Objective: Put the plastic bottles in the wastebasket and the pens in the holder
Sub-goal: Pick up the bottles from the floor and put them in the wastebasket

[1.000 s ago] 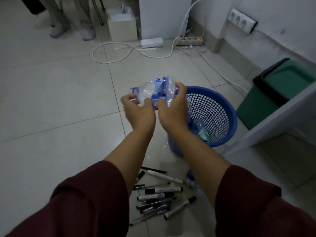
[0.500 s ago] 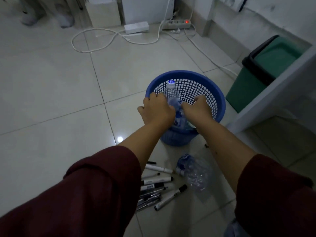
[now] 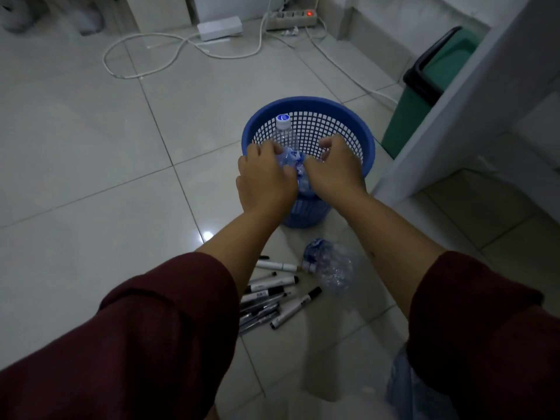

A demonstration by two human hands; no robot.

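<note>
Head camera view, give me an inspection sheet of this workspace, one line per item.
Surface: pale tiled floor, glossy, with one light glare.
Job's things: blue mesh wastebasket upright; capped clear bottle standing in it; crushed bottle lying on the floor beside the pens, which are in a loose pile. No pen holder seen.
Clutter: pale plastic at the lower right edge, too blurred to identify.
Hands: left hand and right hand over the basket's near rim, fingers on the bottle's crumpled body.
Cables: white cable looped on the floor; power strip with a red light.
Surroundings: green bin with a black rim, white furniture edge at right.
</note>
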